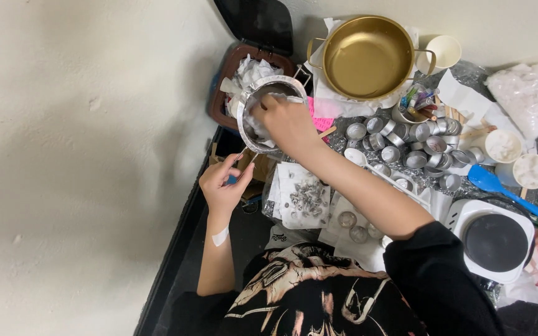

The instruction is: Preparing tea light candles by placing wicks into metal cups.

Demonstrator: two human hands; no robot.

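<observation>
My left hand grips the handle of a small steel pot and holds it over an open brown bin full of crumpled white paper. Inside the pot, my right hand presses a wad of white paper against the wall. A white strip is stuck on my left wrist.
A brass pan and a white cup stand at the back. Several small metal tealight cups crowd the middle. A blue spatula, a white hot plate, white bowls and a plastic bag are on the right.
</observation>
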